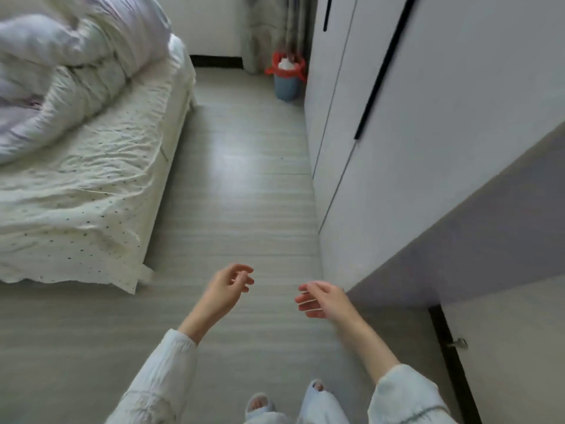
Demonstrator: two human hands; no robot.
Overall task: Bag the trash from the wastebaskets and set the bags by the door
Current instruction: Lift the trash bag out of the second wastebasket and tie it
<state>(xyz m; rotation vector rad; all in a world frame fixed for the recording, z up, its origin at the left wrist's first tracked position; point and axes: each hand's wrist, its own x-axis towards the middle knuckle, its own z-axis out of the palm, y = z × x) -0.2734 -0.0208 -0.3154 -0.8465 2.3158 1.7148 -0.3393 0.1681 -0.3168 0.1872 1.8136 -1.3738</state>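
Both the left hand [227, 289] and right hand [321, 299] hang with fingers loosely curled, holding nothing, well apart from the blue plastic wastebasket [286, 84] with its red liner bag [301, 68] beside the white wardrobe [397, 117], so the approach seems underway, and next comes walking over to gather the liner.

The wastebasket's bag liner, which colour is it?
Red plastic liner, over the blue wastebasket; head view.

Beside the smooth matt white wardrobe [428, 117]: a glossy red plastic bag [286, 67] lining a blue bin [286, 87], wood-grain floor [244, 194], crinkled cotton bedsheet [76, 194].
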